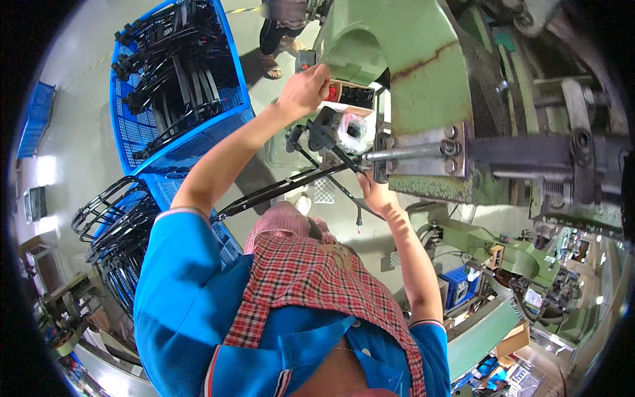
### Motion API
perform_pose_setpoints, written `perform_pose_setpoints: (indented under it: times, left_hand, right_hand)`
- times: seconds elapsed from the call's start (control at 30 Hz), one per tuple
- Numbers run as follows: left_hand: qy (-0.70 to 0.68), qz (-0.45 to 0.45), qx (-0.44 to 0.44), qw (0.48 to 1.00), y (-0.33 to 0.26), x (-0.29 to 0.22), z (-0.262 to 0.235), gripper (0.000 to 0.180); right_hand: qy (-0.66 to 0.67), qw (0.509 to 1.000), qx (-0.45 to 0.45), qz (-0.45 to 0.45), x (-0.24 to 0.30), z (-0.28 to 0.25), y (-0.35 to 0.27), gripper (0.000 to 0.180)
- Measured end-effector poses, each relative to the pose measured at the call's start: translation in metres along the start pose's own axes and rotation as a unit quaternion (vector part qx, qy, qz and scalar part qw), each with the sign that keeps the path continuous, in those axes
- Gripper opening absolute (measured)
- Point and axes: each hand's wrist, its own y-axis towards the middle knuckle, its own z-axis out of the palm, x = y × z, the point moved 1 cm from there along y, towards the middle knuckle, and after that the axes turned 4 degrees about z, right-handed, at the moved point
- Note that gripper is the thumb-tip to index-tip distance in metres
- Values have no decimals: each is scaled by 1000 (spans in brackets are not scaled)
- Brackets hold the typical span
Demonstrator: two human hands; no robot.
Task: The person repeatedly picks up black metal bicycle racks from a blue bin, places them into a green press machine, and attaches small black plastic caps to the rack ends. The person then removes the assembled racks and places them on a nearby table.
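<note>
My left hand [305, 90] is closed, knuckles up, beside an open box of red and black small parts [357, 96]. What it holds, if anything, is hidden. My right hand [378, 193] grips a black metal tube frame [284, 188] close to the steel tooling [423, 153] of a green press [426, 73]. The long tube slants down to the left toward my apron. A black bracket [323, 128] sits above the tube, between my two hands. Near it lies a clear plastic bag [352, 130] with contents I cannot make out.
A blue crate [182, 162] full of black metal parts stands on the left. Below it, several black tube frames [116, 231] are piled. A person's foot [271, 67] shows past the press. More green machines [493, 245] stand at the right behind me.
</note>
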Motion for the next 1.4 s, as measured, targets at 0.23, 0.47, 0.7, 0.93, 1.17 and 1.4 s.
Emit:
perform_pose_setpoints:
  times: [0.23,0.47,0.7,0.93,1.17,1.4]
  left_hand:
    - [-138,34,124,982,-92,-103,-15,11]
    - [-102,70,190,974,-80,-112,21,25]
    - [21,44,296,954,-78,-123,24,39]
    - [57,36,153,986,-153,-92,-52,39]
    - [-69,-234,281,928,-196,-85,-55,31]
    - [-42,-214,260,941,-194,-91,-55,30]
  right_hand:
    - [47,998,-14,43,25,-22,-5,36]
    - [60,996,-19,64,28,-23,-8,42]
    - [74,994,-63,47,24,-21,-16,39]
    - [70,991,-45,105,22,-26,-28,39]
    - [101,990,-15,96,21,-28,-26,42]
    - [115,989,-10,91,17,-28,-26,40]
